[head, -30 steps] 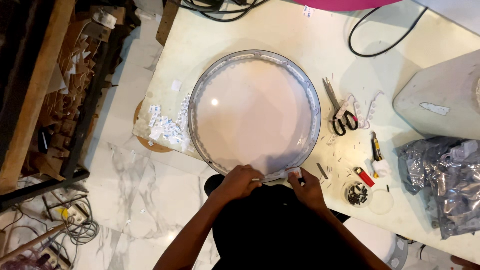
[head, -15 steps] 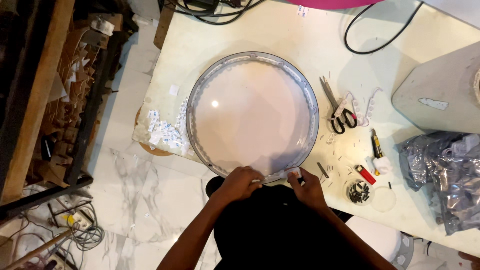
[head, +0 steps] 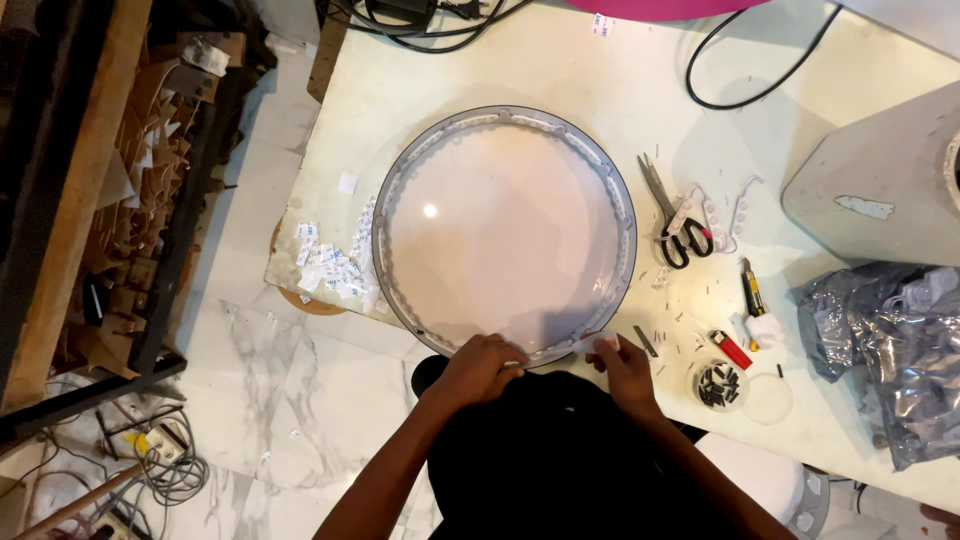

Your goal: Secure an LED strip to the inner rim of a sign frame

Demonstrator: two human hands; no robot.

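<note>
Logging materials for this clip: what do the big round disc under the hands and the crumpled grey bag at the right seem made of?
Big round disc: likely translucent white plastic, glossy, showing a bright light spot; its grey ribbed rim could be plastic or metal. Crumpled grey bag: thin shiny film, creased with glints, foil or metallised plastic.

Person, lower centre of frame: dark — apparently black — garment over the torso. Both forearms bare, no sleeves visible. Left hand point(head: 482, 366) and right hand point(head: 625, 368) bare — no gloves; rings or watch not discernible.
</note>
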